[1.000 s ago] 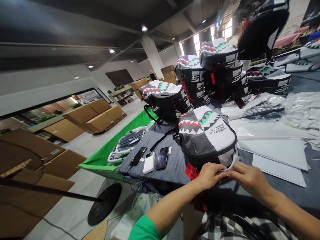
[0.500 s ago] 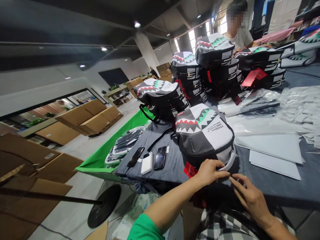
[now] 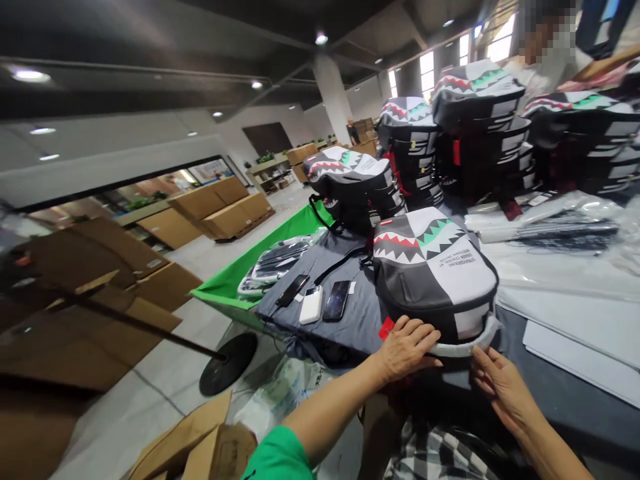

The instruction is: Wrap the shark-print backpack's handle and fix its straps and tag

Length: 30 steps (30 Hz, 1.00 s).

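Observation:
A grey and white backpack [image 3: 434, 270] with a red and green shark-teeth print lies on the dark cloth-covered table in front of me. Its carry handle [image 3: 457, 348], wrapped in something white and padded-looking, curves out along the near edge. My left hand [image 3: 411, 345] is closed round the left end of this handle, thumb underneath. Towards the handle's right end, my right hand [image 3: 500, 380] pinches the wrapping between thumb and fingers. A red tag [image 3: 386, 329] shows beside my left hand.
Stacked backpacks [image 3: 353, 183] stand at the back of the table. Two phones [image 3: 337, 300] and a white power bank [image 3: 311, 305] lie to the left. A green-sided bin [image 3: 215, 283] holds bagged items. White sheets [image 3: 575, 353] and plastic lie right. Another person stands behind the stacks.
My right hand has come up from just below the handle and now pinches it. My left hand has shifted left along the handle. The view has swung left.

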Motion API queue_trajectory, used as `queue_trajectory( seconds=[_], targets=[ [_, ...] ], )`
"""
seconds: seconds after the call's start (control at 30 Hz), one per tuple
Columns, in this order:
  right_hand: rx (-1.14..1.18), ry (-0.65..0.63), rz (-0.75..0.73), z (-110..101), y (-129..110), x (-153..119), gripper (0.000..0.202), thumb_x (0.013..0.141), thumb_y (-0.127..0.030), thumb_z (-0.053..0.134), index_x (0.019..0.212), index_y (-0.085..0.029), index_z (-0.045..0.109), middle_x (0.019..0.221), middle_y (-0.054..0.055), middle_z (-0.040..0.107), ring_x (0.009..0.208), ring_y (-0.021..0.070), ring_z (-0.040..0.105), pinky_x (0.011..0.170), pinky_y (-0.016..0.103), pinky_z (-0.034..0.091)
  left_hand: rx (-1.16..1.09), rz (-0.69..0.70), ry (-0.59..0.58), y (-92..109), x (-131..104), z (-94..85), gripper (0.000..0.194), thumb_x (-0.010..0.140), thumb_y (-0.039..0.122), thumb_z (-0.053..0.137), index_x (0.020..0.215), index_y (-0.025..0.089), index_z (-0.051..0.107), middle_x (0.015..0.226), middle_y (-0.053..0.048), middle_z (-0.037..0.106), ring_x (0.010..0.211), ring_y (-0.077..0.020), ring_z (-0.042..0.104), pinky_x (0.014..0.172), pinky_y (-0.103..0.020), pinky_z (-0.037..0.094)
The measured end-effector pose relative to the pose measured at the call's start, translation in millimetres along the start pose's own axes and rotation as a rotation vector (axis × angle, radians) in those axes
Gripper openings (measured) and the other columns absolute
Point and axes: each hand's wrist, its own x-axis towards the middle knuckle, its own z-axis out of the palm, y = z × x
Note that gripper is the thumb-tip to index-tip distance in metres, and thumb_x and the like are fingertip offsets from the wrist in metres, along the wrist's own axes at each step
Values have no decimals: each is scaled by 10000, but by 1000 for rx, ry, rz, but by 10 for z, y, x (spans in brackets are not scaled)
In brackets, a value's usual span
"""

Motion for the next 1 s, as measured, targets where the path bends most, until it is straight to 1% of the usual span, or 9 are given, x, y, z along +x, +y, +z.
queue_trajectory(
  seconds=[0.1,0.2,0.3,0.4,0.57,0.67,0.73,0.87,1.0],
  targets=[
    [-401,102,-127,-242,-40,-105,680,645,-837,694,897,-207,656,601,10,558,491,151,494,415,260,355,-87,-208,264,-17,-315,-98,316,910,505,627,1055,237,713,1082,-115,716,1058,-267,625,1014,-400,436],
    [-878,244,-725,-330,-207,-172,484,873,-683,588,1055,-245,680,917,89,710,785,261,657,720,401,521,-355,-376,412,168,-421,120,338,984,466,488,908,204,689,884,-83,682,858,-208,625,844,-335,497],
    [-1196,-1,-1347,-152,-366,-83,232,989,-389,556,1159,-272,662,1075,75,718,957,262,655,926,420,457,-755,-537,453,376,-240,483,325,954,501,546,863,198,619,786,-27,630,759,-168,610,763,-292,497],
    [-1416,-180,-1528,113,-376,98,246,1043,-301,434,1068,-227,667,909,73,702,773,218,623,779,368,453,-1027,-679,661,487,4,739,381,897,568,616,833,201,534,746,20,555,708,-138,565,731,-275,493],
    [-1451,-109,-1505,303,-192,148,216,1025,-205,452,918,-198,640,776,54,645,640,192,554,656,348,448,-1216,-975,860,543,161,804,460,681,436,871,756,205,480,710,51,527,686,-109,534,693,-239,473],
    [-1312,-92,-1502,196,-126,12,223,999,-164,473,1127,-204,650,988,82,711,861,225,665,879,409,521,-1434,-1129,915,550,184,753,405,628,267,886,769,194,514,690,41,589,641,-114,586,652,-244,503],
    [-1195,-29,-1389,16,-141,-56,301,991,-214,514,1271,-247,619,1173,82,705,1063,250,672,1026,451,496,-1555,-1190,918,551,191,719,340,611,165,841,709,189,517,636,30,605,612,-132,622,634,-256,536],
    [-873,145,-705,-371,-332,0,381,898,-526,609,1145,-249,700,1125,92,742,1047,306,704,947,473,579,-1725,-1247,875,565,172,659,299,596,57,739,559,187,473,526,17,563,588,-154,656,615,-262,578],
    [-383,53,-104,-418,-612,205,588,611,-657,827,942,-182,727,920,119,764,929,309,732,885,418,607,-1765,-1341,839,572,123,625,291,603,45,741,609,179,483,578,2,606,646,-188,701,585,-271,572]
  ],
)
